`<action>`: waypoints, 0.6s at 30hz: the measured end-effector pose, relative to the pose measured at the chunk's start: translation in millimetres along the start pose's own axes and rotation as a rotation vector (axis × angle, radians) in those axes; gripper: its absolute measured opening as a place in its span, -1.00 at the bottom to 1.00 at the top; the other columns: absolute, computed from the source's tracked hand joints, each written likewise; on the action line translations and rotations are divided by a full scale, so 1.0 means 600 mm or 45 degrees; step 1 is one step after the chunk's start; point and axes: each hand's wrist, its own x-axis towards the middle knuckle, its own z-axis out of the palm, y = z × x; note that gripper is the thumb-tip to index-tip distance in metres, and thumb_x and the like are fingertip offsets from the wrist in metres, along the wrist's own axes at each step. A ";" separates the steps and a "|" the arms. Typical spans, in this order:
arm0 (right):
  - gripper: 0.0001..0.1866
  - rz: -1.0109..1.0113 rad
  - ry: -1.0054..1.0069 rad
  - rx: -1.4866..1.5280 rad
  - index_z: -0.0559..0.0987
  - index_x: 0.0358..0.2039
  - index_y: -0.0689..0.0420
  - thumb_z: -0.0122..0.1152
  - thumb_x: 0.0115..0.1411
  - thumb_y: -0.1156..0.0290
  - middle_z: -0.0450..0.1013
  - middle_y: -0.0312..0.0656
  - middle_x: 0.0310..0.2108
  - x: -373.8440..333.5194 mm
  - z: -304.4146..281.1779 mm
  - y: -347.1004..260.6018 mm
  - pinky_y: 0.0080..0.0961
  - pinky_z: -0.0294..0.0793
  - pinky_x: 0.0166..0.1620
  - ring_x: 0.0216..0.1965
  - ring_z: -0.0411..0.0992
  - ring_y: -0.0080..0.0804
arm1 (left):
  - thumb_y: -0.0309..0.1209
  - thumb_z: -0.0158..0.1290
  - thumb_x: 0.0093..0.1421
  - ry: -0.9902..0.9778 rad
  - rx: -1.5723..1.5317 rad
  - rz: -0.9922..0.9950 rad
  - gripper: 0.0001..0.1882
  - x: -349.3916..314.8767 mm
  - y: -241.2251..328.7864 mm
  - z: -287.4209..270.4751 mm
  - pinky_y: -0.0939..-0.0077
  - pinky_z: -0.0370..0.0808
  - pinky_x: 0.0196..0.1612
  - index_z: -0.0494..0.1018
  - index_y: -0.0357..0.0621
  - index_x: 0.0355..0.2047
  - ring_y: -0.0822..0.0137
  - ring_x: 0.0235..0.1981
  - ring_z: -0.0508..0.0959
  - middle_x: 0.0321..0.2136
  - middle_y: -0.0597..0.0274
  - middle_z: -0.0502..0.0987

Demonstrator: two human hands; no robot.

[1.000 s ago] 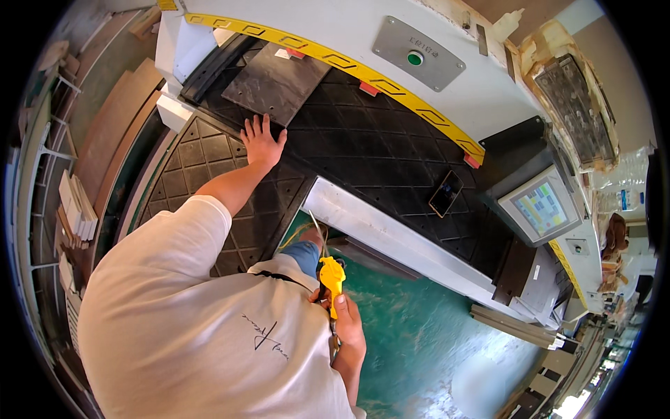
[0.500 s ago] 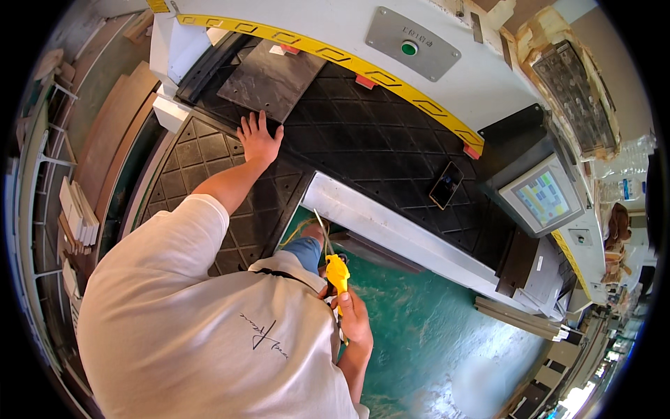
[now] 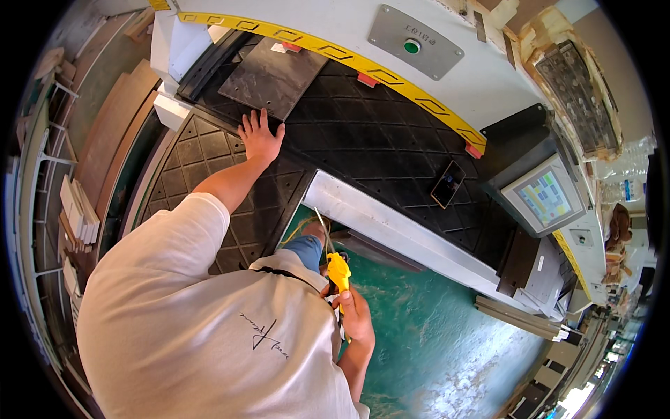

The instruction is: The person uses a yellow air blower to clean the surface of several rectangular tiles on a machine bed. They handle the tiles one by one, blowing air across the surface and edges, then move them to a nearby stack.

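My left hand (image 3: pixel 261 140) lies with fingers spread at the near edge of a dark marbled panel (image 3: pixel 276 77). The fingertips touch or nearly touch that edge. Under the panel is a black machine bed (image 3: pixel 377 129) scored with a diagonal grid. Low in front of my body, my right hand (image 3: pixel 356 314) is wrapped round a yellow air blow gun (image 3: pixel 339 271). Its thin metal nozzle (image 3: pixel 321 222) points up and away toward the white bed edge. My palm hides part of the handle.
A phone (image 3: pixel 447 184) lies on the bed's right part. Above runs a white machine beam with a yellow strip (image 3: pixel 335 52) and a green button (image 3: pixel 412 46). A touchscreen (image 3: pixel 544 195) juts out at the right. Boards (image 3: pixel 115 140) lean at the left; the floor (image 3: pixel 419 328) is green.
Almost nothing differs. The view has shifted very slightly, and both hands keep their places, the left at the panel's edge and the right on the air blow gun.
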 end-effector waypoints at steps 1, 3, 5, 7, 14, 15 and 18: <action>-0.43 -0.014 0.020 0.020 0.55 0.06 0.32 -0.09 0.56 -0.01 0.58 -0.19 -0.09 -0.001 -0.001 -0.002 -0.55 0.40 -0.11 -0.23 0.41 -0.50 | 0.24 -0.10 0.38 0.028 -0.003 0.004 -0.13 -0.001 -0.001 0.002 -0.32 -0.08 0.49 0.09 -0.02 0.51 -0.27 0.51 0.02 0.48 -0.13 0.13; -0.42 -0.028 0.043 0.041 0.55 0.06 0.32 -0.10 0.56 -0.02 0.58 -0.18 -0.10 -0.003 -0.003 -0.006 -0.55 0.40 -0.11 -0.24 0.41 -0.50 | 0.24 -0.10 0.38 0.034 0.003 0.006 -0.13 -0.001 -0.002 0.006 -0.32 -0.07 0.49 0.09 -0.02 0.51 -0.27 0.51 0.02 0.48 -0.14 0.14; -0.41 -0.024 0.047 0.034 0.55 0.05 0.33 -0.10 0.56 -0.04 0.58 -0.16 -0.10 -0.004 -0.004 -0.010 -0.55 0.40 -0.12 -0.24 0.40 -0.50 | 0.24 -0.10 0.38 0.040 0.009 0.011 -0.13 -0.001 -0.001 0.008 -0.32 -0.07 0.49 0.10 -0.02 0.51 -0.27 0.51 0.03 0.48 -0.14 0.14; -0.41 -0.024 0.042 0.028 0.54 0.06 0.33 -0.11 0.56 -0.04 0.58 -0.16 -0.10 -0.006 -0.006 -0.008 -0.55 0.39 -0.12 -0.24 0.39 -0.51 | 0.24 -0.10 0.38 0.045 0.017 0.019 -0.13 -0.001 -0.001 0.008 -0.32 -0.06 0.49 0.10 -0.01 0.51 -0.27 0.51 0.03 0.48 -0.14 0.14; -0.41 -0.033 0.030 0.001 0.53 0.08 0.32 -0.11 0.56 -0.04 0.57 -0.18 -0.11 -0.004 -0.004 0.002 -0.55 0.40 -0.12 -0.25 0.39 -0.52 | 0.25 -0.10 0.38 0.031 0.003 0.016 -0.13 -0.001 0.000 0.003 -0.32 -0.06 0.49 0.09 -0.01 0.51 -0.26 0.51 0.02 0.47 -0.14 0.14; -0.41 -0.032 0.030 0.002 0.53 0.08 0.32 -0.11 0.56 -0.04 0.57 -0.18 -0.11 -0.005 -0.005 0.003 -0.55 0.40 -0.12 -0.25 0.39 -0.52 | 0.25 -0.10 0.39 0.020 0.004 0.013 -0.13 -0.001 0.000 0.002 -0.31 -0.07 0.49 0.08 -0.01 0.51 -0.25 0.52 0.01 0.48 -0.14 0.13; -0.41 0.010 0.107 -0.056 0.53 0.08 0.30 -0.13 0.57 -0.04 0.57 -0.18 -0.11 -0.016 -0.007 0.004 -0.56 0.40 -0.18 -0.26 0.39 -0.53 | 0.25 -0.09 0.40 0.001 0.009 0.008 -0.13 -0.001 0.000 0.000 -0.29 -0.09 0.49 0.07 0.00 0.52 -0.24 0.52 -0.01 0.48 -0.13 0.11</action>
